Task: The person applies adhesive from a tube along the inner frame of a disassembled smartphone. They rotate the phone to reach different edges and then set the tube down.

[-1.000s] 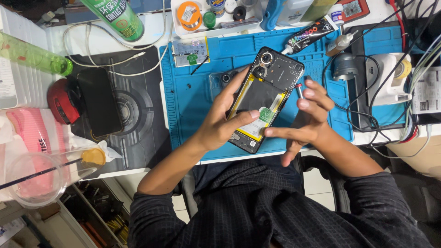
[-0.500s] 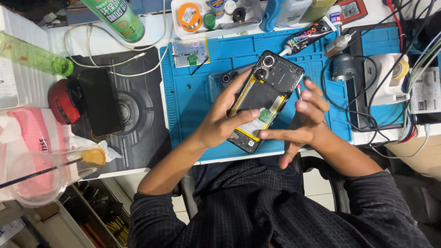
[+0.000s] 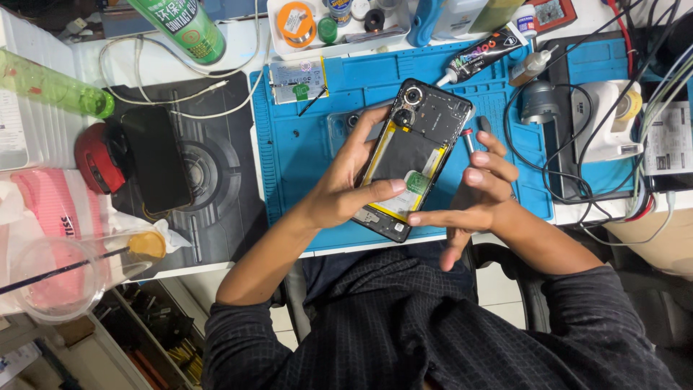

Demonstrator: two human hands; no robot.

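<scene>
Opened phone (image 3: 415,155): black inside, yellow-edged battery, a green patch low on it. Silicone work mat (image 3: 303,166): bright blue. Desk pad (image 3: 216,180): dark grey with a circular pattern. Spray can (image 3: 177,25): green. Tape roll (image 3: 296,22): orange. Shirt (image 3: 404,332): dark, fine check

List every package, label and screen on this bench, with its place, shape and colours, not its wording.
Spray can: top left, green cylinder, white lettering.
Glue tube: top centre, black, colourful print, white nozzle.
Tape roll: white tray, orange ring, pale label.
Dark phone: left mat, black screen, off.
Opened phone: held by left hand, green sticker inside.
Paper sheet: far right, white, printed.
</scene>
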